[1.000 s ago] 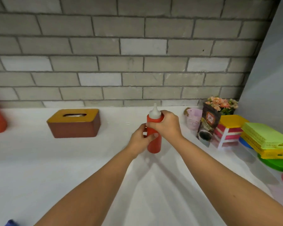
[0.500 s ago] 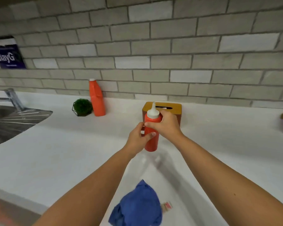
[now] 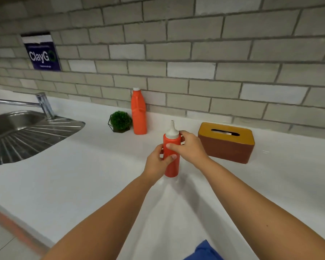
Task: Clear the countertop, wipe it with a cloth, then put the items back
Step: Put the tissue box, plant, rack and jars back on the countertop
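Observation:
A red squeeze bottle (image 3: 172,166) with a white nozzle cap stands upright at the middle of the white countertop (image 3: 83,184). Both my hands hold it: my left hand (image 3: 156,163) wraps its lower body from the left, and my right hand (image 3: 189,147) grips its upper part from the right. A blue cloth (image 3: 204,251) lies at the near edge of the counter, partly cut off by the frame.
A brown tissue box (image 3: 226,145) with a yellow lid sits right of the bottle. An orange jug (image 3: 138,112) and a small green plant ball (image 3: 120,121) stand by the brick wall. A steel sink (image 3: 23,132) with a tap (image 3: 43,105) is at the left.
My view has swung left, bringing the sink, jug and plant into sight while the items at the right left the frame. Both hands kept their hold on the red bottle.

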`<move>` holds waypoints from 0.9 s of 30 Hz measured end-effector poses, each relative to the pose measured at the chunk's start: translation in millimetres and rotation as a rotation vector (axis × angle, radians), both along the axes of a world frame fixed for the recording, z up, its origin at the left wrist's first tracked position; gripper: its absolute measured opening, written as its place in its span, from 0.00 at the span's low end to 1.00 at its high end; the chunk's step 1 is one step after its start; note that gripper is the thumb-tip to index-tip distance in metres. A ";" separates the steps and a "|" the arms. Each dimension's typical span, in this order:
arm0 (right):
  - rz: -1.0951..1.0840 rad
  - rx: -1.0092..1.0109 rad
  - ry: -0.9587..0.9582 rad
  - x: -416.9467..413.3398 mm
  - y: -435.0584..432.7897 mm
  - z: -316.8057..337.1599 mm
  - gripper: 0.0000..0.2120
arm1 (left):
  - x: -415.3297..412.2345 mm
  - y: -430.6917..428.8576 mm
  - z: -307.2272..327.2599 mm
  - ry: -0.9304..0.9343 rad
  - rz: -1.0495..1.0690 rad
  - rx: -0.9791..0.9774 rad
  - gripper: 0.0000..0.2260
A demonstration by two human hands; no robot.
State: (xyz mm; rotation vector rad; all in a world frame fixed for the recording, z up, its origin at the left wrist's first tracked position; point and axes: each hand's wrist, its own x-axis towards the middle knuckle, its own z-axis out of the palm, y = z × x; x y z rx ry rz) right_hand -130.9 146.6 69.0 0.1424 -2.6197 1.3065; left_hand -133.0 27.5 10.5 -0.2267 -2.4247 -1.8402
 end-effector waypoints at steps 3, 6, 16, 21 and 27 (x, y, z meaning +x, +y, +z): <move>0.020 -0.012 -0.003 -23.6 -8.4 0.5 0.20 | -23.5 -7.8 0.3 0.002 0.030 0.006 0.20; 0.019 0.018 -0.016 -44.9 -19.8 -1.3 0.21 | -44.5 -17.6 -5.5 0.001 0.048 0.003 0.21; -0.113 0.009 -0.072 -120.6 -58.6 -20.2 0.18 | -136.7 -49.1 -33.3 0.058 -0.016 0.008 0.20; -0.187 0.004 -0.059 -160.3 -82.9 -22.8 0.18 | -183.1 -64.1 -34.3 0.033 -0.069 0.062 0.20; -0.276 0.044 -0.067 -205.8 -97.5 -27.7 0.18 | -230.9 -71.1 -40.2 0.072 -0.117 0.074 0.17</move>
